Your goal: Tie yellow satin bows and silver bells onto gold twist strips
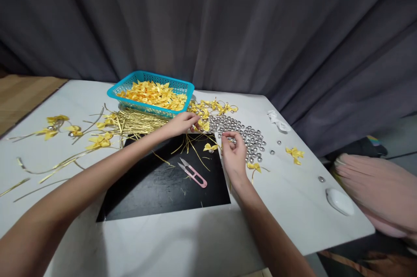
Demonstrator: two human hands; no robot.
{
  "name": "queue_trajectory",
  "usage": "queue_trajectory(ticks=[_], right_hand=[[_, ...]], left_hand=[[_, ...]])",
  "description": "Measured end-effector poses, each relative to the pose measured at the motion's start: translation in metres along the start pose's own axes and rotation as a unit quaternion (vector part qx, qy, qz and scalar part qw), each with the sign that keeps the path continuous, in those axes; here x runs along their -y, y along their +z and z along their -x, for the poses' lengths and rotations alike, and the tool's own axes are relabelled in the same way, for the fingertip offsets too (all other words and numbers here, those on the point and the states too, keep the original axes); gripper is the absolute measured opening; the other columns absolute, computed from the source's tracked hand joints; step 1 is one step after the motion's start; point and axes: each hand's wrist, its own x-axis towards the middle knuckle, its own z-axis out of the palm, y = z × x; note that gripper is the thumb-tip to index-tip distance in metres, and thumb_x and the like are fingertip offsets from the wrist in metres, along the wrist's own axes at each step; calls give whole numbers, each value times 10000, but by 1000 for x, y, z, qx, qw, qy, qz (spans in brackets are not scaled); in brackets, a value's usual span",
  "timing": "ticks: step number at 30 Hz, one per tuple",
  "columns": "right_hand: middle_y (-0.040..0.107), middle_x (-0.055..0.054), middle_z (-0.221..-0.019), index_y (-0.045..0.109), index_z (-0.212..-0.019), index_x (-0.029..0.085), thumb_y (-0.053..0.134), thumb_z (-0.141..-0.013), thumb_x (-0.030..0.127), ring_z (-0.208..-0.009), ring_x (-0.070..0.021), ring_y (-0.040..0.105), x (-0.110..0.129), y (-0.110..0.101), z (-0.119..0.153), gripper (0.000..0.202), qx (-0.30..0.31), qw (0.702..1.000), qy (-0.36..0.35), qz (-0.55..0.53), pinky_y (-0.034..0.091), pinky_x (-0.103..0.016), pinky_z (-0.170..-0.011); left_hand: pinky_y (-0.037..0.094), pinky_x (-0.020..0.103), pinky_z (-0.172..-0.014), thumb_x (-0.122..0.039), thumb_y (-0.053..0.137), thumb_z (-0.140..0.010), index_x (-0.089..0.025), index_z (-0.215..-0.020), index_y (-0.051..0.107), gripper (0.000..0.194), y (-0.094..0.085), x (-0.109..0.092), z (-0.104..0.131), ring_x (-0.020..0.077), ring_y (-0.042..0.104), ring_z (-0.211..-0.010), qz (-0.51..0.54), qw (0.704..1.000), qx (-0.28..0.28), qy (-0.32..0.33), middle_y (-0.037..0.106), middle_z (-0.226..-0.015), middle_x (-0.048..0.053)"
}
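Note:
My left hand point(186, 123) reaches past the blue basket's near corner, its fingers curled together beside a yellow ribbon bow point(203, 125). Whether it grips that bow is hidden. My right hand point(235, 152) is closed in a pinch at the near edge of a pile of silver jingle bells point(252, 138). A bit of yellow shows at its fingers, too small to name. Between the hands, a bow with a bell point(210, 148) lies on a black mat point(143, 190). Pink thread snips point(193, 173) lie on the mat, blades pointing up-left.
A blue basket point(150, 106) of yellow bows stands at the back, with a bundle of gold ties point(140, 121) before it. Loose bows and ties lie at left. A white oval object point(339, 202) sits near the table's right edge. Beyond it is pink cloth point(378, 190).

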Motion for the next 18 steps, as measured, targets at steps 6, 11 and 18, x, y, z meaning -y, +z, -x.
queue_trajectory(ticks=[6,11,18], right_hand=[[574,-24,-1045,504,-1090,225,664,-661,283,-461,-38,390,9,6,3,462,19,999,-27,-23,346,-226,-468],[549,53,-672,574,-848,196,700,-638,362,-398,-41,380,17,10,9,296,182,975,62,-111,369,-196,-391],[414,100,-504,523,-787,201,608,-731,447,-350,-30,227,29,8,18,266,246,953,97,-151,292,-172,-350]], left_hand=[[425,261,-590,-373,456,-842,-141,-706,636,324,5,-16,21,158,590,-704,92,992,79,-21,669,-756,65],[418,262,-576,-413,515,-799,-143,-655,616,322,5,-23,40,142,562,-636,153,984,76,-49,644,-695,53],[414,277,-592,-438,512,-811,-140,-642,616,358,-4,-18,61,149,565,-635,196,977,44,-76,639,-659,65]])
